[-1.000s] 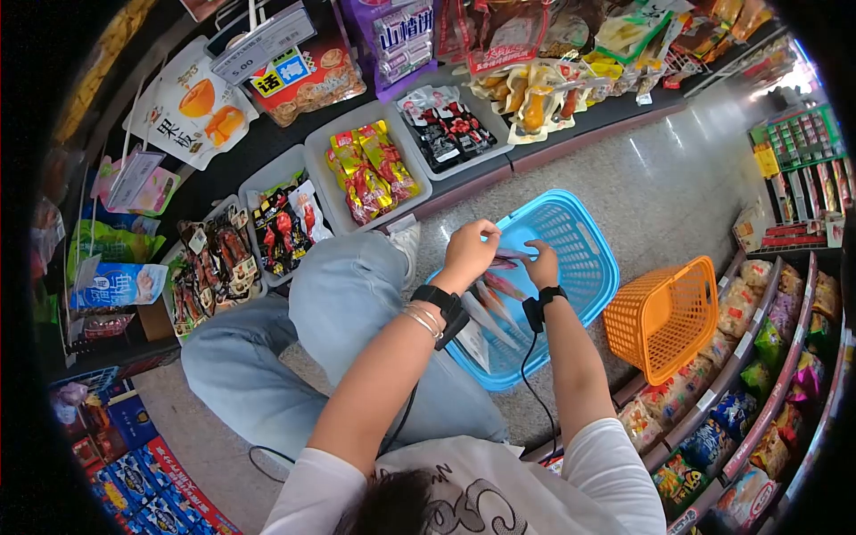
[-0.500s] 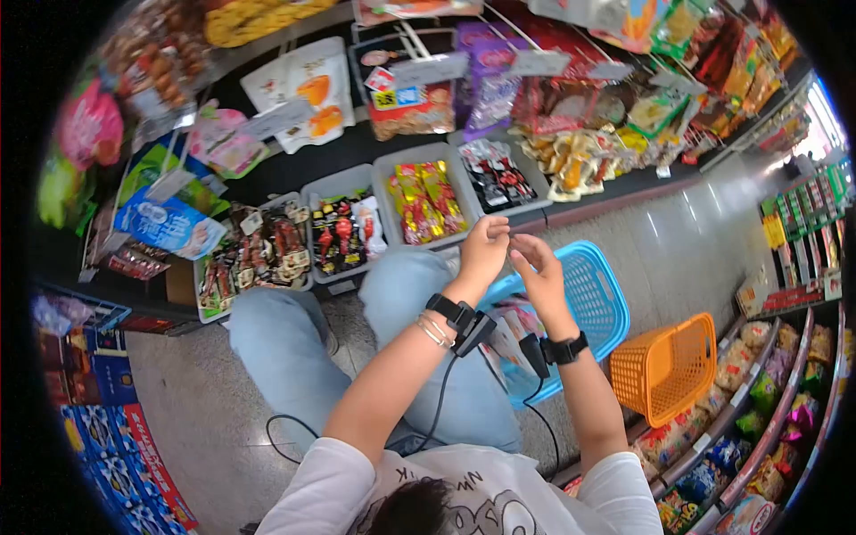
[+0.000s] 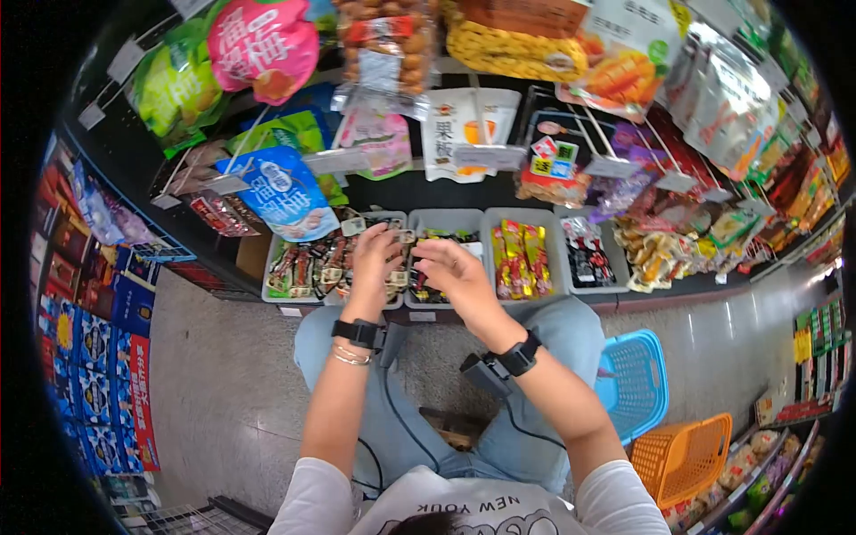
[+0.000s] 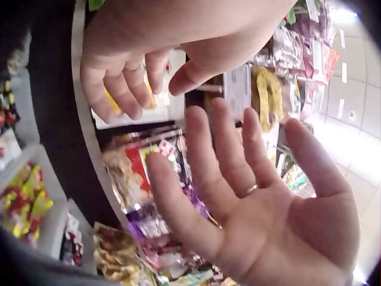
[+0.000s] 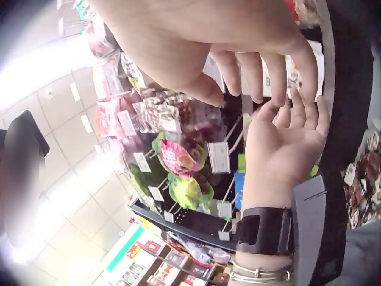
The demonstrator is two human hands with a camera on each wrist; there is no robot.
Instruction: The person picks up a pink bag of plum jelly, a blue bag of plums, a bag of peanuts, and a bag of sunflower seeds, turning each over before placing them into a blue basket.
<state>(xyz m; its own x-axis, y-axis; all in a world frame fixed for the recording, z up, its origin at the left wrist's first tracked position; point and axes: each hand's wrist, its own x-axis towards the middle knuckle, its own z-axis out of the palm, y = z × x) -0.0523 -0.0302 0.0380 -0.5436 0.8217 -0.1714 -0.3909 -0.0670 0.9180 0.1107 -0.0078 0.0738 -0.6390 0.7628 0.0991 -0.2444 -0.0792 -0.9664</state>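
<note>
Both hands are raised in front of the low row of snack bins, with nothing in them. The left hand (image 3: 374, 259) has spread, slightly bent fingers and overlaps the bin of brown packaged snacks (image 3: 303, 267) in the head view. Just beside it, the right hand (image 3: 455, 272) is held with its thumb apart from its fingers, before black and red packets (image 3: 468, 239) that it partly hides. In the left wrist view the right palm (image 4: 262, 220) faces the camera, a ring on one finger. The right wrist view shows the left palm (image 5: 283, 146), also bare.
Yellow and red packets (image 3: 522, 259) and black packets (image 3: 586, 254) fill bins further right. Hanging bags, including a blue bag (image 3: 283, 194), crowd the shelf above. A blue basket (image 3: 637, 379) and an orange basket (image 3: 682, 459) stand on the floor at right.
Earlier the hands were over the blue basket with slim packets at their fingers; those were let go. The view has turned left, and the hands have moved from the basket to the left bins.
</note>
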